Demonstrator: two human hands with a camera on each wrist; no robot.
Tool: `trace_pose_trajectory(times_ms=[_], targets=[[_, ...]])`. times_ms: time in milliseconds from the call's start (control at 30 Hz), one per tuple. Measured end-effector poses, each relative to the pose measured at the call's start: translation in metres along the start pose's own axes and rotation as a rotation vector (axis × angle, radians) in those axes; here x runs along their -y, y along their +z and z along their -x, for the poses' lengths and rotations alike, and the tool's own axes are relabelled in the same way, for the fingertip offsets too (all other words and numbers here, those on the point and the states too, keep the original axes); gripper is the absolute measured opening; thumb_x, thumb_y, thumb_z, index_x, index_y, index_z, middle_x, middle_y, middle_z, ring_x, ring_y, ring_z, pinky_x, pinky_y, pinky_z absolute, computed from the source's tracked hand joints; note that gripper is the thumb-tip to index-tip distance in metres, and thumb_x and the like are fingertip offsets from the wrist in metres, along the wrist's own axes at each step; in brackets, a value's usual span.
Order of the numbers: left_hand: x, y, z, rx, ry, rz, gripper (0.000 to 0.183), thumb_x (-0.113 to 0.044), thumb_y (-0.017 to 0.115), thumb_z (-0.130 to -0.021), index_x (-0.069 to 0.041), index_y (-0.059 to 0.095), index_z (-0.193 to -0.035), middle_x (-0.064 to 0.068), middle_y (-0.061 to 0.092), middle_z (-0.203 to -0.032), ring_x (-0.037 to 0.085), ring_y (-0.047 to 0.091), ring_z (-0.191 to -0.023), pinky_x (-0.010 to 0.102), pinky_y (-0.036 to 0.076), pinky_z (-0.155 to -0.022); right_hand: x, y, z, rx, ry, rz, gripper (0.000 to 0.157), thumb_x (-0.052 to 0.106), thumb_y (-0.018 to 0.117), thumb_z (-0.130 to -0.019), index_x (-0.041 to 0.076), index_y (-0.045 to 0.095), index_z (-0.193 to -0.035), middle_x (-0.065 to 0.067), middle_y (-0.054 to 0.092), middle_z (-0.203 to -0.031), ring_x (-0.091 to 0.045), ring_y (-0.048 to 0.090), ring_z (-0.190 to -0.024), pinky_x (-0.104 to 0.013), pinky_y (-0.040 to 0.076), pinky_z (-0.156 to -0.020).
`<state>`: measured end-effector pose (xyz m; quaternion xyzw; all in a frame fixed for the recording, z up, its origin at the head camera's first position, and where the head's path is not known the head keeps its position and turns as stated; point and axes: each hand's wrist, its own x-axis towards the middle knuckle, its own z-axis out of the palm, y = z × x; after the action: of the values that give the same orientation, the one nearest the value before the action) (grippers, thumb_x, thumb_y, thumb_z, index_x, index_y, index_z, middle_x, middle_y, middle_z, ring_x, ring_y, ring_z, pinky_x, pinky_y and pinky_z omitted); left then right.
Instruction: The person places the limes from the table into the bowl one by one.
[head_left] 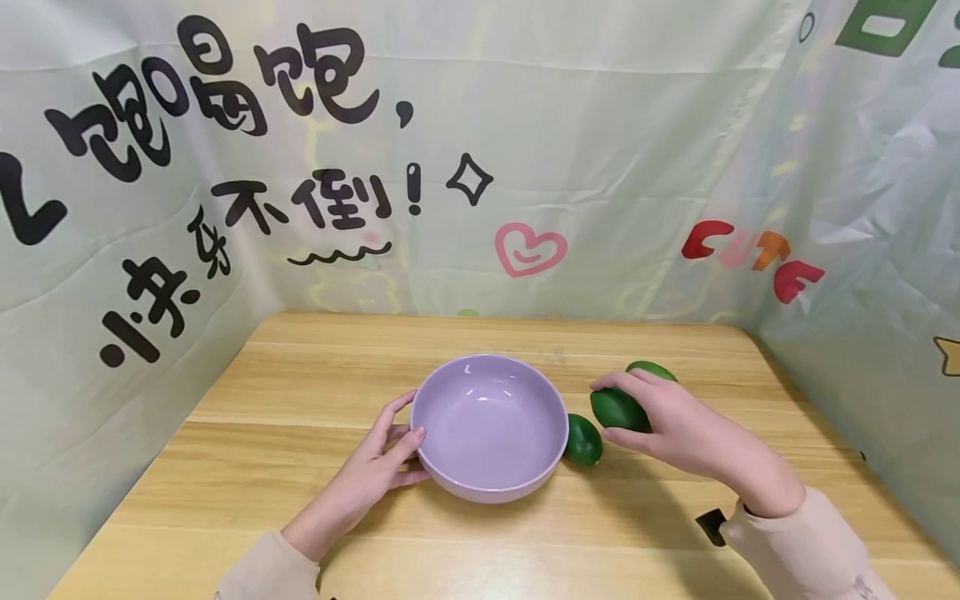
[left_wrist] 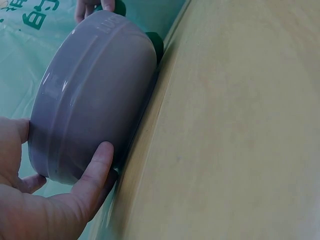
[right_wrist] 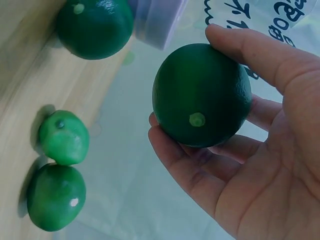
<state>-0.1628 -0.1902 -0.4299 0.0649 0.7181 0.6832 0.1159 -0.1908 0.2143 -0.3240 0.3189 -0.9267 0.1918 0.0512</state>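
Observation:
A glossy light purple bowl (head_left: 491,425) stands at the middle of the wooden table, its inner surface bare. My left hand (head_left: 375,458) grips its left side, with the thumb at the rim and the other fingers along the outer wall (left_wrist: 95,90). Just right of the bowl, my right hand (head_left: 675,421) holds a dark green lime (right_wrist: 200,95) between thumb and fingers, above the tabletop. Another lime (head_left: 583,440) lies against the bowl's right side. Two more limes, one paler (right_wrist: 65,137) and one darker (right_wrist: 56,197), lie together, partly hidden behind my right hand in the head view.
The wooden table (head_left: 300,367) runs back to a pale printed cloth (head_left: 637,150) hanging behind and at both sides. A small black piece (head_left: 711,527) shows beside my right cuff.

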Motion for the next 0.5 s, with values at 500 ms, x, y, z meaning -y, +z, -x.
trace_pose_trajectory(times_ms=[500], targets=[[-0.001, 0.000, 0.001, 0.007, 0.002, 0.002, 0.067, -0.034, 0.056, -0.114, -0.030, 0.020, -0.170, 0.033, 0.037, -0.157, 0.040, 0.064, -0.130, 0.046, 0.064, -0.105, 0.019, 0.002, -0.019, 0.034, -0.007, 0.003, 0.045, 0.030, 0.084, -0.095, 0.023, 0.063, -0.134, -0.001, 0.068, -0.127, -0.019, 0.064, -0.110, -0.037, 0.060, -0.084]])
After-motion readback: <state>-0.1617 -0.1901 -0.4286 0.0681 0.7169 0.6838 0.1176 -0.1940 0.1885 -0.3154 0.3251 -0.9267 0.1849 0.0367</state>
